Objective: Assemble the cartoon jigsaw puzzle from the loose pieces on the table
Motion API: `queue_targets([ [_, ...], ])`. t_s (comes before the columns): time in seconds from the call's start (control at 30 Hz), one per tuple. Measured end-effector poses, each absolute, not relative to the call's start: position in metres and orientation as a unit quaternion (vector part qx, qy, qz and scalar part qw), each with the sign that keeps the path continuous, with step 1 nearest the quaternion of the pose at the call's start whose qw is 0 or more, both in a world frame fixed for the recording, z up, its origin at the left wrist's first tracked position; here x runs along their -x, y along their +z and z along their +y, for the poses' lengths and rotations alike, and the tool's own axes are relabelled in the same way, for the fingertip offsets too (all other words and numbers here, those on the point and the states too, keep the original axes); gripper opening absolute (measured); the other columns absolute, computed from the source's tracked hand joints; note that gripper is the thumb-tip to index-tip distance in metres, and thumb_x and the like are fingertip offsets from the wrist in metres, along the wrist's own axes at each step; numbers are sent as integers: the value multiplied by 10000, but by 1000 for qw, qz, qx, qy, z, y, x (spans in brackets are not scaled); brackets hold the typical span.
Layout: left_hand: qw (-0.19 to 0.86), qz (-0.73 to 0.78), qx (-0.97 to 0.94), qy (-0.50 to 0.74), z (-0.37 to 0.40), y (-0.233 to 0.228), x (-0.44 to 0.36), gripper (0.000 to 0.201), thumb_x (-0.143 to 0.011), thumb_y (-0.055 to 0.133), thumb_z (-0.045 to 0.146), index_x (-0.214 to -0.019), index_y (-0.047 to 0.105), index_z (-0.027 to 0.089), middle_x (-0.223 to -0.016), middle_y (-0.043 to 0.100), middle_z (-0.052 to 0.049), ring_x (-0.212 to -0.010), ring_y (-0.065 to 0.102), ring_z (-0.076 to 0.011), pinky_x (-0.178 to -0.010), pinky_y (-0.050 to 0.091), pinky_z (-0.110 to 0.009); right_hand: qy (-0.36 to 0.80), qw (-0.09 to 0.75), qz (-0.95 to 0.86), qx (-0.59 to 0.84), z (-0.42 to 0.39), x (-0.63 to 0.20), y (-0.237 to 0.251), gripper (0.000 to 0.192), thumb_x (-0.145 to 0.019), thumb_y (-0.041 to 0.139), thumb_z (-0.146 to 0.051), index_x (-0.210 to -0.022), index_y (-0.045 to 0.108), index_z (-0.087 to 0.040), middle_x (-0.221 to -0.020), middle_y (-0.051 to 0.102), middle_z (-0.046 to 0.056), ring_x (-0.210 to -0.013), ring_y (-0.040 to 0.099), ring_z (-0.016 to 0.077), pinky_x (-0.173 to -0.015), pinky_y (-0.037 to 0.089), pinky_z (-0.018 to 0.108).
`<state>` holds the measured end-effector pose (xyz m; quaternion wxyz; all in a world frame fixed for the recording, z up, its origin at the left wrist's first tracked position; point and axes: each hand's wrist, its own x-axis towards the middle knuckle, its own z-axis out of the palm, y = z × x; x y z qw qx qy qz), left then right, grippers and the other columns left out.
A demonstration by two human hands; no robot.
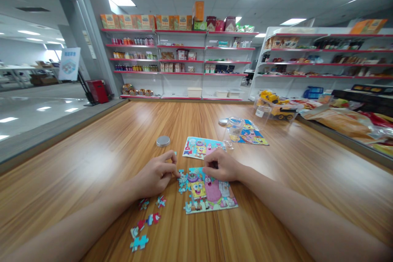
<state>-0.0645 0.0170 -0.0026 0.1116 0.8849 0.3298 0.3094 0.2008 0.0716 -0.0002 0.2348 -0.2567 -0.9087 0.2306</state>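
Observation:
A partly joined jigsaw puzzle (211, 196) with cartoon figures lies on the wooden table, its left side ragged. My left hand (158, 174) is at that left side, fingers bent together, their tips at a small light-blue puzzle piece (181, 173) by the puzzle's edge. My right hand (222, 164) is curled, with its fingertips on the puzzle's top edge. Several loose pieces lie below my left hand, among them a light-blue piece (139, 243) and a red-and-white piece (153, 218). Behind the puzzle lies a picture card (196, 147), partly covered by my right hand.
A round metal lid (163, 141) lies behind my left hand. Farther right are a clear jar (236, 127), another lid (223, 121) and a second cartoon picture (254, 136). A clear bin (284, 112) with yellow toy trucks stands at the back right, before stocked shelves (181, 47).

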Motion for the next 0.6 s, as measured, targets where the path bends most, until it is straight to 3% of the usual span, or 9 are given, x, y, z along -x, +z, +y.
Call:
queue_targets([
  [0.6,108,347,-883,297,18,-7,66,334,-761,426,-28,-813,694,164,-944,505,-55,-790,549,-136,-718,441,-258,234,250,-905,252,73,-201,-3,199,-717,555,-148,-532,480,-150,-491,399,-55,-476,346,65,-458,254,198],
])
